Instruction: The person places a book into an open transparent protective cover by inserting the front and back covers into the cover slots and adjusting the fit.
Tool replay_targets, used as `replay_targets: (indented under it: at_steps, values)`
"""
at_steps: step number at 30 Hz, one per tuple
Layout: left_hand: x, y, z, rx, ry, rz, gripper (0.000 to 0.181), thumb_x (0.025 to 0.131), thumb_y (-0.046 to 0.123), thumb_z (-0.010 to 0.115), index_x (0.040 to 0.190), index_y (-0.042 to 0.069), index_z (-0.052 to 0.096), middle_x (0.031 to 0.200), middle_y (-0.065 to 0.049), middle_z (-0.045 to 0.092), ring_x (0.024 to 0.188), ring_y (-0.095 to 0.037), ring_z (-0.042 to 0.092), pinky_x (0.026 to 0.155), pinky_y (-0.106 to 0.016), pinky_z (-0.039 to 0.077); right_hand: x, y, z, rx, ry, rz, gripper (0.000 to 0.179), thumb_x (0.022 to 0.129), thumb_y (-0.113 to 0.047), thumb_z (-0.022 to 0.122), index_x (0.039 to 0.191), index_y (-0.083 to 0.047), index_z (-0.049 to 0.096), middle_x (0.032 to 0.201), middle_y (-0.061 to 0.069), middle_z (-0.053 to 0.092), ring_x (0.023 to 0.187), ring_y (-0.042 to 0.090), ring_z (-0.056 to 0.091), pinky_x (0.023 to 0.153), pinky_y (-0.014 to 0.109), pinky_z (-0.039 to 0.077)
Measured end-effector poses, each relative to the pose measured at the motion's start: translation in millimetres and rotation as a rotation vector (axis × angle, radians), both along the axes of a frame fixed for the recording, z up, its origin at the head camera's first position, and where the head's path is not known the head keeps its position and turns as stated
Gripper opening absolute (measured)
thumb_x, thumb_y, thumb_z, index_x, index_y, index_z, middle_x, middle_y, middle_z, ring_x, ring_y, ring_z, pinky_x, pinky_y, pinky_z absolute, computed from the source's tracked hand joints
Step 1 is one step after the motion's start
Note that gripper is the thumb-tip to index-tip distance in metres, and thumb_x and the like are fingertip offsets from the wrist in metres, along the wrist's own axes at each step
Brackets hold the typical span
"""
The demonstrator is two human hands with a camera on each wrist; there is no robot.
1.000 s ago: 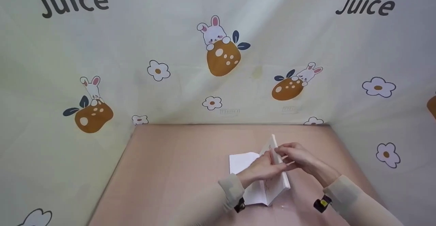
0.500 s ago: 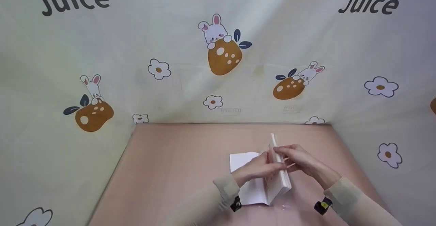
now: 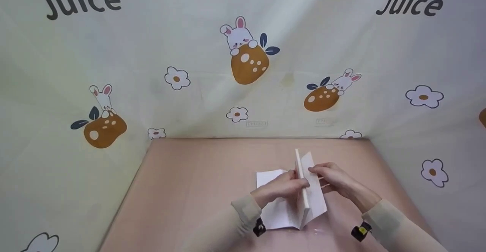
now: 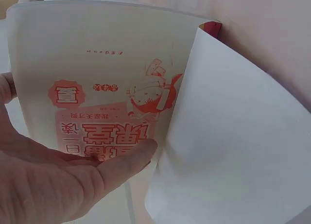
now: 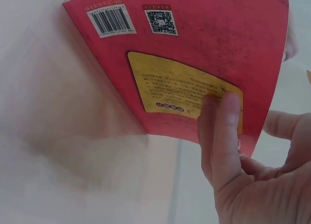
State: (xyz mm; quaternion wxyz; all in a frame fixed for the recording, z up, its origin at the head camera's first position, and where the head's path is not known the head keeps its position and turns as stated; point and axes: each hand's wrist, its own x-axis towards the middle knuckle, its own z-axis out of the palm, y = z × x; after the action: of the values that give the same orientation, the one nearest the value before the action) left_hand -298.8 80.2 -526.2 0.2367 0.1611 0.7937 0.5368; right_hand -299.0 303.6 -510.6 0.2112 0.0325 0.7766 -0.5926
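Observation:
A paperback book [image 3: 304, 199] stands on its spine on the pink surface, with its leaves spread apart. My left hand [image 3: 279, 187] grips the thicker block of pages, thumb at its top edge. In the left wrist view, that hand [image 4: 63, 185] lies over a title page [image 4: 43, 34] with red print; a white front flap [image 4: 233, 136] folds away beside it. My right hand [image 3: 338, 178] pinches the rear leaf and cover at the edge. The right wrist view shows its fingers [image 5: 226, 131] against the red back cover [image 5: 204, 34], which bears a barcode, a QR code and a yellow panel.
A pink tabletop [image 3: 190, 191] lies under the book. Pale fabric walls [image 3: 205, 47] printed with rabbits, fruit and flowers enclose it at the back and both sides. Black wrist devices [image 3: 360, 231] sit at both cuffs.
The page block in my left hand has tilted left, away from the rear part in my right hand. A wide gap has opened between them. The left hand has shifted slightly left.

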Motion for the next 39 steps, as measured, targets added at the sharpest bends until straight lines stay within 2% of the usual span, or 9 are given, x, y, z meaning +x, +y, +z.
replay_targets:
  at_steps: [5, 11, 15, 18, 25, 29, 33, 36, 39]
  values:
    - [-0.1, -4.9, 2.8, 0.058, -0.064, 0.02, 0.042, 0.092, 0.029, 0.067, 0.127, 0.005, 0.068, 0.114, -0.006, 0.072, 0.097, -0.018, 0.068, 0.091, -0.048, 0.066, 1.6, 0.3, -1.0, 0.004, 0.026, 0.016, 0.043, 0.113, -0.019, 0.055, 0.14, 0.013, 0.06, 0.098, 0.003, 0.083, 0.085, 0.015, 0.083, 0.074, 0.033, 0.071]
    - [-3.8, -16.8, -0.5, 0.094, -0.151, 0.023, 0.029, 0.093, 0.022, 0.061, 0.112, 0.003, 0.07, 0.089, -0.003, 0.071, 0.083, -0.019, 0.074, 0.081, -0.044, 0.07, 3.5, 1.4, -5.7, 0.012, 0.052, -0.011, 0.041, 0.108, -0.011, 0.056, 0.14, 0.014, 0.061, 0.098, 0.004, 0.082, 0.085, 0.014, 0.081, 0.072, 0.033, 0.07]
    - [-3.8, -23.7, -0.4, 0.125, -0.212, 0.047, 0.027, 0.096, 0.022, 0.061, 0.109, 0.001, 0.071, 0.093, -0.01, 0.076, 0.087, -0.024, 0.077, 0.082, -0.049, 0.071, 3.9, 1.9, -8.5, 0.0, 0.061, -0.018, 0.041, 0.107, -0.009, 0.056, 0.14, 0.015, 0.06, 0.097, 0.003, 0.081, 0.084, 0.013, 0.081, 0.072, 0.032, 0.07]
    - [-3.6, -30.1, -1.0, 0.13, -0.207, 0.065, 0.027, 0.097, 0.019, 0.061, 0.113, -0.001, 0.071, 0.099, -0.016, 0.078, 0.087, -0.025, 0.078, 0.083, -0.052, 0.071, 3.8, 1.6, -10.0, -0.007, 0.061, -0.016, 0.041, 0.108, -0.01, 0.057, 0.14, 0.015, 0.059, 0.097, 0.004, 0.081, 0.085, 0.014, 0.081, 0.073, 0.033, 0.07]
    - [-7.5, -50.3, -9.3, 0.122, -0.189, 0.062, 0.029, 0.095, 0.008, 0.056, 0.116, -0.006, 0.071, 0.09, -0.012, 0.075, 0.079, -0.022, 0.076, 0.078, -0.049, 0.072, 5.5, 2.7, -14.5, -0.006, 0.07, -0.007, 0.041, 0.11, -0.012, 0.058, 0.14, 0.015, 0.06, 0.1, 0.005, 0.082, 0.087, 0.016, 0.083, 0.076, 0.035, 0.071]
    - [-9.7, -61.7, -16.3, 0.098, -0.182, 0.067, 0.026, 0.095, 0.007, 0.056, 0.112, -0.002, 0.073, 0.087, -0.01, 0.076, 0.074, -0.019, 0.075, 0.066, -0.037, 0.07, 6.9, 4.2, -16.6, -0.01, 0.071, -0.011, 0.041, 0.11, -0.012, 0.059, 0.14, 0.016, 0.061, 0.1, 0.005, 0.084, 0.088, 0.016, 0.083, 0.077, 0.035, 0.071]
    - [-10.2, -72.0, -23.3, 0.043, -0.163, 0.076, 0.019, 0.095, 0.008, 0.056, 0.099, 0.001, 0.074, 0.075, -0.005, 0.073, 0.059, -0.012, 0.066, 0.049, -0.023, 0.055, 7.2, 5.9, -18.2, -0.006, 0.069, -0.015, 0.038, 0.109, -0.012, 0.062, 0.136, 0.015, 0.064, 0.1, 0.005, 0.085, 0.087, 0.015, 0.083, 0.076, 0.033, 0.071]
    - [-10.1, -78.7, -27.8, 0.008, -0.151, 0.092, 0.016, 0.095, 0.008, 0.058, 0.096, 0.002, 0.072, 0.071, -0.004, 0.071, 0.052, -0.009, 0.059, 0.045, -0.02, 0.05, 6.8, 7.2, -19.1, 0.001, 0.068, -0.018, 0.033, 0.109, -0.012, 0.064, 0.13, 0.013, 0.067, 0.098, 0.005, 0.085, 0.086, 0.015, 0.083, 0.075, 0.033, 0.07]
    - [-9.7, -84.4, -31.5, -0.023, -0.116, 0.099, 0.014, 0.096, 0.008, 0.061, 0.098, 0.001, 0.073, 0.074, -0.006, 0.073, 0.054, -0.01, 0.063, 0.047, -0.022, 0.056, 6.2, 8.1, -20.3, -0.001, 0.057, -0.022, 0.029, 0.108, -0.012, 0.065, 0.126, 0.011, 0.069, 0.097, 0.004, 0.085, 0.084, 0.015, 0.083, 0.074, 0.033, 0.07]
